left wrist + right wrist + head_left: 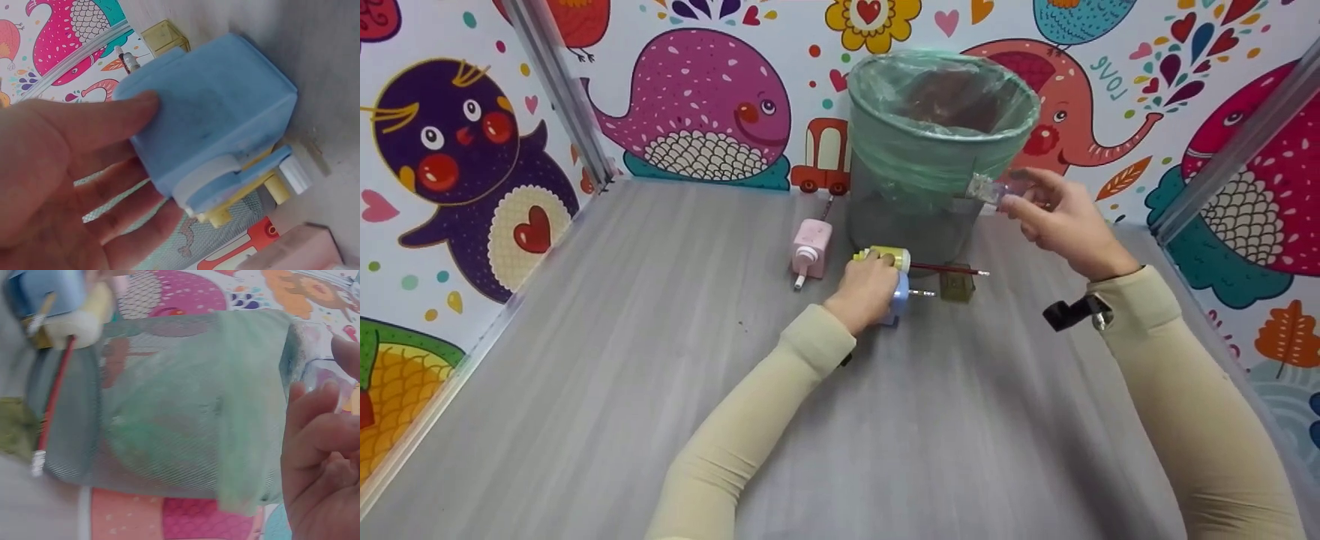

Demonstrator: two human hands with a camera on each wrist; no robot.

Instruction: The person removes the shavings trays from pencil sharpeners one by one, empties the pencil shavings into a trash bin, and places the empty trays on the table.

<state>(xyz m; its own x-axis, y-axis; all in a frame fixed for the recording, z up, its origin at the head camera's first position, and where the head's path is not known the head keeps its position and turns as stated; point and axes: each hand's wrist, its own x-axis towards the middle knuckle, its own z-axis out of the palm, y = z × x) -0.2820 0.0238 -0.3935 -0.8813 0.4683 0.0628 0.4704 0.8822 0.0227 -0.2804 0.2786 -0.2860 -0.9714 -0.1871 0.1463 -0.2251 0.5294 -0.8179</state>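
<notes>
My left hand (870,291) grips a blue crank pencil sharpener (219,95), thumb flat on its face. A yellow pencil sharpener (891,258) stands right behind the blue one, under the fingertips in the head view. Pencils stick out of both; the red pencil (949,268) points right. With thumb and fingers, my right hand (1061,217) pinches a small clear shavings drawer (996,191). Pale shavings (304,340) show at its far end, tilted toward the bin's side. The drawer is just below the rim of the mesh bin (907,225) in the head view.
A green plastic bag (922,157) lines the bin and folds over its rim. A pink pencil sharpener (810,244) with a pencil stands to the left. An olive see-through box (958,283) sits right of the blue sharpener. Patterned walls (712,97) enclose the grey tabletop (622,337).
</notes>
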